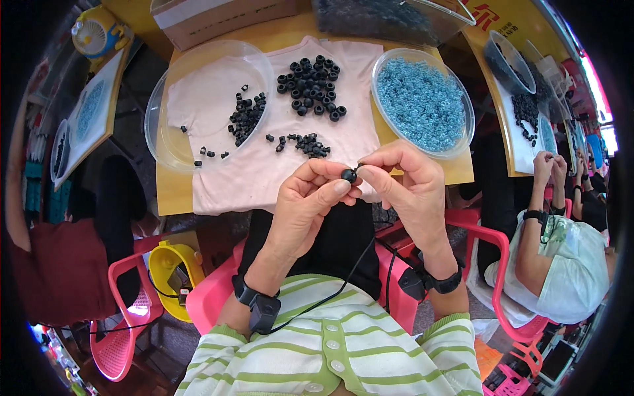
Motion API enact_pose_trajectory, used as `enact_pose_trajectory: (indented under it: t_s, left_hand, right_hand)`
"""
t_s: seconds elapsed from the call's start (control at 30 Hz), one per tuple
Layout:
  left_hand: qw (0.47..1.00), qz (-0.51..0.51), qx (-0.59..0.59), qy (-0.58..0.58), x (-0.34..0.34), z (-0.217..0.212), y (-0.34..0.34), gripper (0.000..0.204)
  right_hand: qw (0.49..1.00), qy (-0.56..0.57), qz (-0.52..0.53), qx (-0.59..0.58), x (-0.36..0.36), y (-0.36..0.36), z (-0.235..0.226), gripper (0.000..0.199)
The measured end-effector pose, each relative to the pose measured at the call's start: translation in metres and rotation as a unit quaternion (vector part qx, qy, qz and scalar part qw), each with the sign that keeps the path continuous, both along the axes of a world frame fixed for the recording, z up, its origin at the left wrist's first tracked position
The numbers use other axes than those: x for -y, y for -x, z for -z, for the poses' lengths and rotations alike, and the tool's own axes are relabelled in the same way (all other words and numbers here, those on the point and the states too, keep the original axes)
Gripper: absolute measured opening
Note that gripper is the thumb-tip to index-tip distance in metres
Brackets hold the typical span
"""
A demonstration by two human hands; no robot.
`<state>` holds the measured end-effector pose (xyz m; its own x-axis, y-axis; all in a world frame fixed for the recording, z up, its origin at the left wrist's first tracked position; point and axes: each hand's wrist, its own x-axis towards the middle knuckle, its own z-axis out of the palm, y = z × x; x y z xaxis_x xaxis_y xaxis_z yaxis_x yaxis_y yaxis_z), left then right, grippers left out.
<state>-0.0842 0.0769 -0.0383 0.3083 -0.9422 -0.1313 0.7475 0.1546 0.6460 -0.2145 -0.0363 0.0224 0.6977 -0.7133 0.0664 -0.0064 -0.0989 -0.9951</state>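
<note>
Above the table's near edge, my left hand (305, 206) pinches a round black cord-lock-like piece (349, 175) between thumb and fingers. My right hand (413, 187) meets it there, thumb and forefinger closed on a small black plug-like part (359, 167) touching the ball's upper side. On the pink cloth (224, 178) lies a pile of hollow round black pieces (309, 84), with smaller black plugs (307, 145) heaped nearer me. More such plugs (247, 119) sit in a clear round tray (153, 115) at left. A second clear tray (470, 122) holds many tiny blue pieces (422, 99), perhaps springs.
A cardboard box (218, 20) and a clear bin (376, 23) of dark pieces stand at the table's back. People in pink chairs (495, 244) sit on both sides at other tables. A yellow bucket (173, 277) is on the floor at left. Black cables (350, 277) run across my lap.
</note>
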Motion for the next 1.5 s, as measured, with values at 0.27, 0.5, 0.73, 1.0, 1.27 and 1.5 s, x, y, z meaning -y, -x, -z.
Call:
enact_pose_trajectory:
  t_s: [0.27, 0.5, 0.73, 1.0, 1.27, 1.5]
  left_hand:
    - [1.0, 0.006, 0.009, 0.012, -0.002, -0.001, 0.001, 0.018]
    - [1.0, 0.004, 0.013, 0.007, -0.003, 0.0, 0.003, 0.016]
    - [0.997, 0.03, -0.067, -0.018, -0.001, -0.01, 0.007, 0.011]
    - [0.998, 0.029, -0.06, -0.015, 0.003, -0.007, 0.008, 0.011]
    - [0.999, 0.036, -0.022, -0.001, 0.006, -0.01, 0.008, 0.011]
    - [1.0, 0.022, -0.014, 0.014, 0.005, -0.011, 0.006, 0.011]
  right_hand:
    - [0.981, 0.194, -0.001, -0.007, -0.002, 0.006, 0.006, 0.011]
    - [0.916, 0.399, 0.033, -0.03, -0.009, 0.009, 0.005, 0.021]
    - [0.889, 0.454, 0.04, -0.05, -0.01, 0.01, 0.007, 0.027]
    - [0.941, 0.336, 0.003, -0.041, -0.002, 0.017, -0.003, 0.021]
    - [0.988, 0.151, -0.01, -0.004, 0.008, 0.017, 0.0, 0.007]
    - [0.988, 0.141, 0.051, 0.029, 0.002, 0.012, 0.008, 0.011]
